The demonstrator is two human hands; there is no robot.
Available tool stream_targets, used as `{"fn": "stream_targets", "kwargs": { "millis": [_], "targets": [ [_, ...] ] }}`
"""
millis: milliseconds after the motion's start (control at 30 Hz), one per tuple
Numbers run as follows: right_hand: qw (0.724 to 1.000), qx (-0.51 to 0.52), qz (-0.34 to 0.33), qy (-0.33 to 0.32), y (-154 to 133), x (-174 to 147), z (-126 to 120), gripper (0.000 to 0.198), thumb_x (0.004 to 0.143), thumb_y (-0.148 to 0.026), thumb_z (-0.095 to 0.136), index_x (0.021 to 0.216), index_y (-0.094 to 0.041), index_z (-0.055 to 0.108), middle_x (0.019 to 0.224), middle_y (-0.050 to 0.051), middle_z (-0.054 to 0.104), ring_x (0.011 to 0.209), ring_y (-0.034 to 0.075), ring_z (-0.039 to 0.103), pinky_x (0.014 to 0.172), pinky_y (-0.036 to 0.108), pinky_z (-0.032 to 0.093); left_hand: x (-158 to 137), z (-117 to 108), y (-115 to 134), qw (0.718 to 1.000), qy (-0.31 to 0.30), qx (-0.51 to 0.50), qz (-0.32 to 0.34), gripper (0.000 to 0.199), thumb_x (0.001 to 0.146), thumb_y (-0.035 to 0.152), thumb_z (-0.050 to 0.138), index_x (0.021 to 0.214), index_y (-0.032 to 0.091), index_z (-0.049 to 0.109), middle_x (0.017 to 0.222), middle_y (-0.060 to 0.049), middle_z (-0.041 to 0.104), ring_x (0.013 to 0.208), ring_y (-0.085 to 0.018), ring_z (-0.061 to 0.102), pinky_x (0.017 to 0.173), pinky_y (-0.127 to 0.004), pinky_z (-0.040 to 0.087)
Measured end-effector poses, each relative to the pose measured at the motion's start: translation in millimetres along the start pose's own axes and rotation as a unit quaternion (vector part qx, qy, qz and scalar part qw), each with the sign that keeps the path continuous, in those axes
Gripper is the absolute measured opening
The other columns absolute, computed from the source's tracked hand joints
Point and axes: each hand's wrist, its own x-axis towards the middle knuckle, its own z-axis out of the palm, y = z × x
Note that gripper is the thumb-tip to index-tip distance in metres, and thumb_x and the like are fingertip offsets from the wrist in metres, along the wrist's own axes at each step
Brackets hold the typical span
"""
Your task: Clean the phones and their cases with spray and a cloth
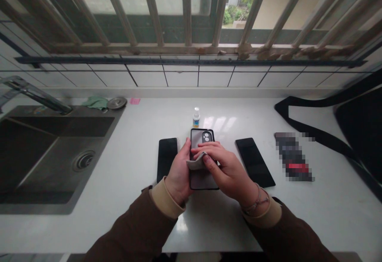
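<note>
My left hand (pixel 179 173) grips a smartphone (pixel 204 181) along its left edge, its back with the camera lenses facing up. The phone has a dark rim, like a case. A small grey cloth (pixel 197 164) is pinched in my right hand (pixel 228 166), pressed against the phone's back. Part of the phone is hidden under the cloth and fingers. Left of my hands a dark-screened phone (pixel 167 156) lies on the counter; on the right lies another black phone (pixel 254 162). Just beyond the held phone stands a small white-capped bottle (pixel 196 117).
A sink (pixel 64 178) with a faucet (pixel 38 95) is on the left. Behind it lie a green cloth (pixel 96 102), a metal drain lid (pixel 117 103) and a pink slip (pixel 135 101). To the right are a blurred-out object (pixel 294 156) and a black strap (pixel 316 129).
</note>
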Motion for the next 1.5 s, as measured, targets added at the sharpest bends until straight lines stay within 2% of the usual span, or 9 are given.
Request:
{"fn": "stream_targets", "kwargs": {
  "millis": [167,300,433,533,633,767,967,1333,1500],
  "targets": [
    [0.992,-0.121,-0.029,0.028,-5,-1,1,0.020,0.107,-0.020,0.059,0.115,-0.026,0.077,0.128,0.008,0.081,0.126,0.032,0.067,0.116,0.059,0.050,1,3,2,0.999,0.014,-0.013,0.035,0.062,0.114,0.058,0.039,0.128,0.010,0.074,0.111,-0.016,0.081,0.110,-0.029,0.079,0.104,-0.045,0.063],
    [0.994,-0.098,-0.010,0.055,-3,-2,1,0.021,0.109,-0.021,0.057,0.116,-0.025,0.076,0.120,0.008,0.081,0.122,0.031,0.066,0.111,0.054,0.051,1,6,5,1.000,0.000,-0.019,0.020,0.068,0.113,0.061,0.035,0.135,0.009,0.073,0.117,-0.018,0.081,0.111,-0.032,0.078,0.105,-0.048,0.062],
    [0.968,-0.107,0.104,0.204,6,-2,-11,0.029,0.113,-0.032,0.051,0.096,-0.022,0.072,0.088,0.005,0.072,0.083,0.023,0.067,0.077,0.039,0.057,-1,3,4,1.000,0.001,-0.009,0.001,0.057,0.114,0.056,0.040,0.135,0.016,0.073,0.115,-0.015,0.083,0.099,-0.029,0.080,0.094,-0.047,0.065],
    [0.928,-0.213,0.097,0.288,12,-1,-22,0.029,0.113,-0.031,0.051,0.100,-0.022,0.075,0.094,0.007,0.074,0.089,0.025,0.069,0.084,0.043,0.059,-1,0,-2,0.999,-0.005,0.021,-0.028,0.062,0.114,0.057,0.037,0.130,0.011,0.075,0.110,-0.020,0.083,0.094,-0.029,0.081,0.085,-0.043,0.066],
    [0.944,-0.256,0.004,0.207,16,0,-19,0.027,0.110,-0.022,0.056,0.125,-0.021,0.078,0.119,0.012,0.080,0.114,0.029,0.074,0.105,0.052,0.060,1,2,-9,0.999,-0.018,0.008,-0.041,0.057,0.116,0.051,0.037,0.137,0.012,0.073,0.110,-0.017,0.084,0.099,-0.028,0.082,0.092,-0.043,0.066],
    [0.962,-0.253,-0.061,0.081,20,-1,-1,0.043,0.108,-0.014,0.058,0.148,-0.022,0.070,0.148,0.013,0.073,0.137,0.030,0.071,0.122,0.057,0.057,2,11,-10,0.998,-0.020,-0.052,-0.009,0.053,0.117,0.041,0.038,0.152,0.012,0.066,0.128,-0.016,0.081,0.126,-0.028,0.075,0.117,-0.043,0.056],
    [0.957,-0.268,-0.086,0.062,19,-3,13,0.052,0.108,-0.007,0.054,0.158,-0.021,0.062,0.157,0.014,0.066,0.147,0.029,0.064,0.125,0.054,0.057,7,11,-8,0.996,-0.017,-0.090,0.000,0.055,0.117,0.045,0.038,0.158,0.016,0.062,0.141,-0.016,0.076,0.140,-0.026,0.068,0.126,-0.042,0.050],
    [0.973,-0.210,-0.095,0.023,16,-3,15,0.035,0.112,-0.011,0.051,0.138,-0.020,0.073,0.148,0.013,0.074,0.141,0.025,0.069,0.126,0.052,0.055,12,0,-7,0.995,0.000,-0.084,0.055,0.041,0.114,0.040,0.051,0.124,0.012,0.079,0.124,-0.016,0.082,0.126,-0.026,0.076,0.120,-0.039,0.055],
    [0.985,-0.156,-0.041,0.058,10,-6,12,0.036,0.112,-0.016,0.052,0.138,-0.027,0.074,0.146,0.008,0.075,0.137,0.025,0.072,0.122,0.049,0.059,10,1,-9,0.997,-0.013,-0.070,0.023,0.044,0.115,0.040,0.047,0.137,0.015,0.075,0.125,-0.014,0.082,0.120,-0.025,0.078,0.115,-0.040,0.058]
  ]
}}
